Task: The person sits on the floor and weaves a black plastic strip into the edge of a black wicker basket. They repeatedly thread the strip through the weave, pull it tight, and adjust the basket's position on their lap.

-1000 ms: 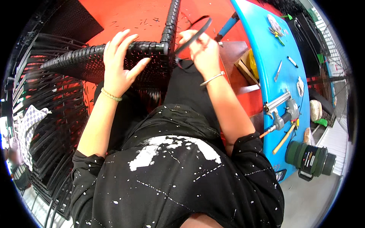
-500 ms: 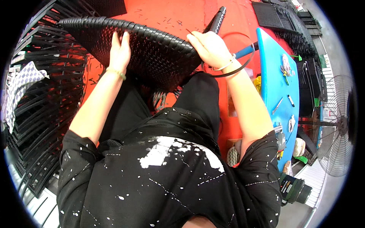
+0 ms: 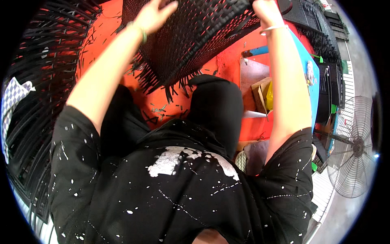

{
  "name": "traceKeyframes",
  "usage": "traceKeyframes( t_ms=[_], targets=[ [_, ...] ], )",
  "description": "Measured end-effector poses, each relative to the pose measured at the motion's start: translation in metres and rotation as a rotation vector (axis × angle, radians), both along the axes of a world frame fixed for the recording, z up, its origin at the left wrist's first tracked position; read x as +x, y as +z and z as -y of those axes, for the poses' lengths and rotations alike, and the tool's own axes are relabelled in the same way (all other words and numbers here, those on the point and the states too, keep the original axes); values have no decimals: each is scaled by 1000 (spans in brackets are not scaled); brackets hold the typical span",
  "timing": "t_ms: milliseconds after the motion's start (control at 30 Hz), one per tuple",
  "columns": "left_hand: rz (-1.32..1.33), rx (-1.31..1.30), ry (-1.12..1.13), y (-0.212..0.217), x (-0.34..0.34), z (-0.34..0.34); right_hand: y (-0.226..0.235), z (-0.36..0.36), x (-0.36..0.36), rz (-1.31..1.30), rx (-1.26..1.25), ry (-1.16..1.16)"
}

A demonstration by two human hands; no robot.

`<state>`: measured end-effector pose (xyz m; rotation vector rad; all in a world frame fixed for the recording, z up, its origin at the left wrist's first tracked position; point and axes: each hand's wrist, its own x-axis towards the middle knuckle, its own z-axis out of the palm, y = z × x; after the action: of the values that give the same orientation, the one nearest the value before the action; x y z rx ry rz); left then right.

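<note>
A black woven panel, like a chair's seat or back, stands tilted above my knees, with loose strand ends hanging from its lower edge. My left hand lies against its near face, fingers stretched apart; some fingertips run out at the top of the picture. At the panel's upper right corner, my right hand is closed on the edge, its fingers partly hidden. The panel's upper part is cut off by the frame.
Stacked black strip frames fill the left side, with a checkered cloth over them. Cut black scraps litter the red floor. Right of me are a blue table, a cardboard piece and a large fan.
The panel has turned and risen, so its loose-stranded lower edge now shows. Both hands have moved up and outward, toward the top of the picture.
</note>
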<state>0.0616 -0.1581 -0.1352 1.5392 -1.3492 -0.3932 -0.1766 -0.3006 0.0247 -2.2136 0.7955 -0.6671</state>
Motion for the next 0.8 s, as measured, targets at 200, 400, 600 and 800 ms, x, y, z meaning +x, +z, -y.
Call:
traceKeyframes(
  t_ms=[200,400,600,800],
  targets=[
    [-456,830,-162,-131,-89,-96,-16,100,5,157,426,-85],
    [82,913,71,-145,-108,-64,-12,136,-7,138,295,-66],
    [257,1077,137,-180,-124,-37,-31,158,-22,169,194,-97],
    [216,781,126,-197,-115,-33,-30,178,-32,227,115,-139]
  ],
)
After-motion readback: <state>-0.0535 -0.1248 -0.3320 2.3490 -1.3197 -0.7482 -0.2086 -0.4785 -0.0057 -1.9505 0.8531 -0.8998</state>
